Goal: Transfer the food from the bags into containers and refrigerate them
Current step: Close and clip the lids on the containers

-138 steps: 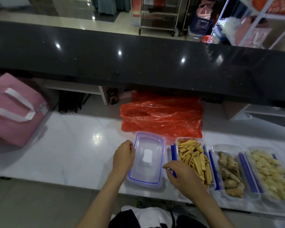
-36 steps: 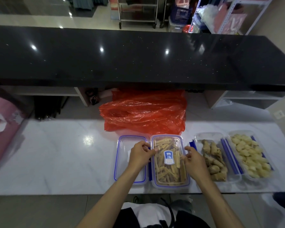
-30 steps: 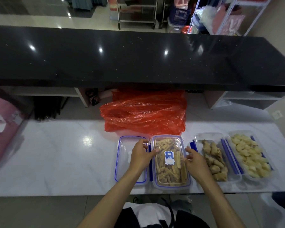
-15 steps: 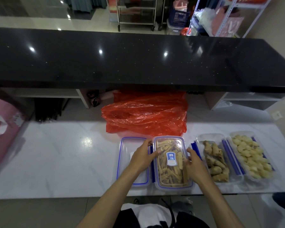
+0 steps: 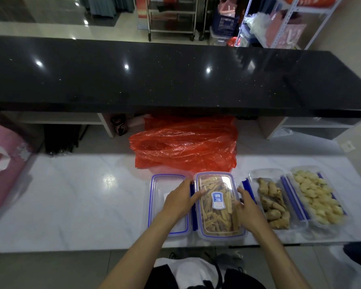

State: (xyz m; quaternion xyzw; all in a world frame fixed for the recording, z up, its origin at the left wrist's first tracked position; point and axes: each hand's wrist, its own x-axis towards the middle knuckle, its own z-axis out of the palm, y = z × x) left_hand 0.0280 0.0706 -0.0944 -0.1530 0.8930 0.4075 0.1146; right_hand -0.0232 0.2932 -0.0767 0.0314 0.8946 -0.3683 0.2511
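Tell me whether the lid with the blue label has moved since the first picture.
Yes. The lid lay on the counter left of the yellow sticks; now it covers their container, and both hands press its sides.
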